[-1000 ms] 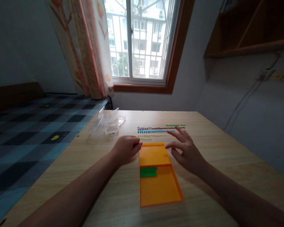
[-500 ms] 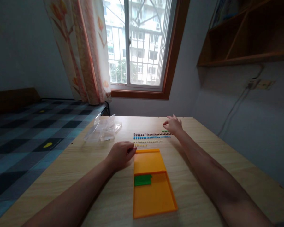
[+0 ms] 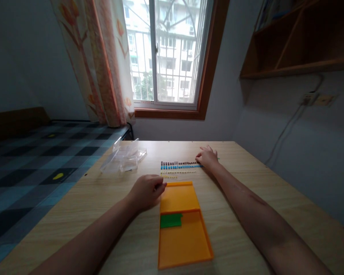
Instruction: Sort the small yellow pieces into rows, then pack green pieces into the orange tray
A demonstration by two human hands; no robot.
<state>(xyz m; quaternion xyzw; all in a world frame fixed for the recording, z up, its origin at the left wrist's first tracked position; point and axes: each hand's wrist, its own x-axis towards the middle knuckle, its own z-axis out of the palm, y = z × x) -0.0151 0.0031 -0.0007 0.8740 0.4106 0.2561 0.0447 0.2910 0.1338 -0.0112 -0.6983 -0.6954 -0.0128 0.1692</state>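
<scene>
An orange tray (image 3: 186, 244) lies on the wooden table (image 3: 246, 179) in front of me, with a green block (image 3: 171, 220) inside near its divider. My left hand (image 3: 145, 192) rests curled against the tray's far left corner. Beyond the tray lie rows of tiny pieces: dark ones (image 3: 177, 163), blue ones (image 3: 179, 167) and yellow ones (image 3: 172, 177). My right hand (image 3: 207, 157) reaches out to the right end of these rows, fingers bent down over small green pieces that it mostly hides.
A clear plastic box (image 3: 123, 159) lies on the table's far left. A bed with a checked cover (image 3: 31, 164) stands to the left. Window (image 3: 166, 53) and curtain (image 3: 103, 61) are behind; a wooden shelf (image 3: 298, 42) hangs at upper right.
My right hand moved from just above the tray out to the far right end of the rows and came down onto the green pieces. My left hand stayed put.
</scene>
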